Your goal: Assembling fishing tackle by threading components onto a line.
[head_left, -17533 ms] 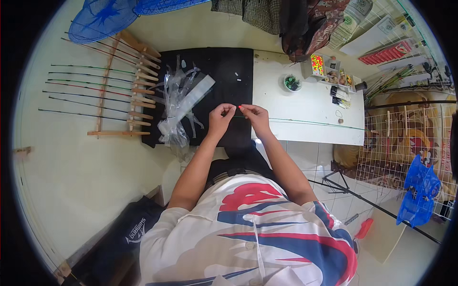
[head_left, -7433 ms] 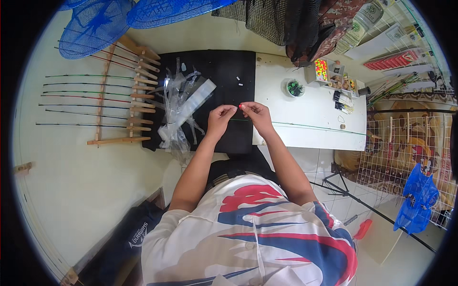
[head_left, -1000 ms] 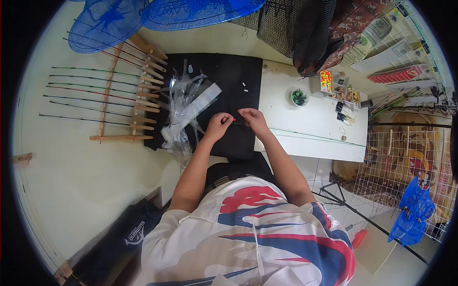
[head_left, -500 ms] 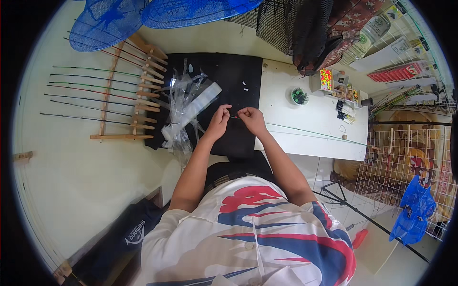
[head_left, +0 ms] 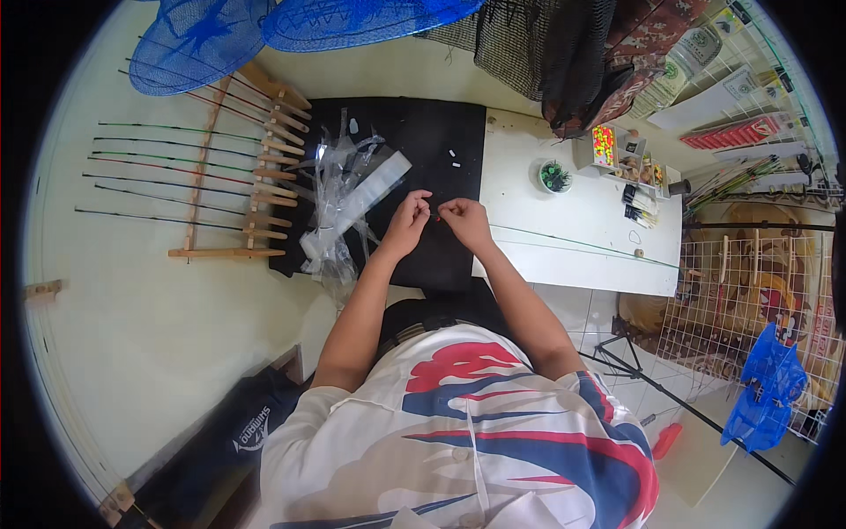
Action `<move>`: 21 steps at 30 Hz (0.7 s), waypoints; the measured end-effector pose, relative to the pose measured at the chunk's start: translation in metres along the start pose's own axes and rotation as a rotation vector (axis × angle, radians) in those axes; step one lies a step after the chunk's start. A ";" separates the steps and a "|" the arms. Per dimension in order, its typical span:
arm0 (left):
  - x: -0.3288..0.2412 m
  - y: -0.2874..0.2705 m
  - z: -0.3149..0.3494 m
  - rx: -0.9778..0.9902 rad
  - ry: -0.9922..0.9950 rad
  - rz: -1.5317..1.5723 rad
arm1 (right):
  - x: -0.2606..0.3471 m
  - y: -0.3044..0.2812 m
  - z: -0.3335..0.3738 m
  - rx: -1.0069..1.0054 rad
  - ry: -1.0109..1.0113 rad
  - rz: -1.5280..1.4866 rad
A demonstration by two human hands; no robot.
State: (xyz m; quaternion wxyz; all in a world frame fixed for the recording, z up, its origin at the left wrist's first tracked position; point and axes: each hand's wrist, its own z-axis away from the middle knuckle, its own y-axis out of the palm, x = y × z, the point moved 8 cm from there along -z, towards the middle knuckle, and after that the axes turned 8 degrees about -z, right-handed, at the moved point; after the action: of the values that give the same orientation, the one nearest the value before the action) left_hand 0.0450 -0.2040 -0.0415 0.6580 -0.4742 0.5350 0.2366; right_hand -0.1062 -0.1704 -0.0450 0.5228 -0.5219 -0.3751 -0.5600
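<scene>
Right hand (head_left: 467,222): thumb and fingertips pinched on a small red piece (head_left: 438,218), which sits in the gap between the hands, on the right hand's side. Left hand (head_left: 408,223): just beside it, index finger stretched out, other fingers curled; can't tell if it grips anything. Piece too small to make out its shape. Thin green rod (head_left: 564,240) runs from the right hand out to the right, along the near part of the white tabletop (head_left: 577,264).

Under/beyond both hands: black cloth (head_left: 423,123). Two small white bits (head_left: 454,159) on it, straight beyond the right hand.

Main obstruction: crumpled clear plastic (head_left: 330,207) with a long whitish pack (head_left: 374,189), near the left hand on its left. Farther left, wooden rack (head_left: 189,212) with a row of thin rods.

Right of right hand, beyond the rod: potted plant (head_left: 555,178), then a tray of bright beads (head_left: 604,145) and black-and-white packets (head_left: 641,204). Small corklike bit (head_left: 638,253) by the rod, well right of the hand.

Blue mesh (head_left: 370,25) and dark netting (head_left: 511,48) hang well beyond the hands.
</scene>
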 end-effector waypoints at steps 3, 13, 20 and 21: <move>-0.003 0.001 0.000 0.001 0.015 0.026 | -0.002 0.000 0.000 -0.012 0.028 0.014; -0.006 -0.004 0.000 0.003 -0.032 0.037 | -0.019 0.018 0.001 0.194 0.043 -0.098; -0.003 -0.008 0.000 0.016 -0.109 0.055 | -0.012 0.022 0.008 0.268 0.065 -0.127; -0.002 -0.009 0.001 0.016 -0.108 0.055 | -0.011 0.023 0.009 0.268 0.063 -0.128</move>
State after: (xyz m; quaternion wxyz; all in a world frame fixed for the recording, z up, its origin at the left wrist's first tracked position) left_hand 0.0521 -0.2068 -0.0359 0.6828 -0.4407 0.5135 0.2755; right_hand -0.0830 -0.1634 -0.0565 0.5626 -0.4047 -0.4621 -0.5533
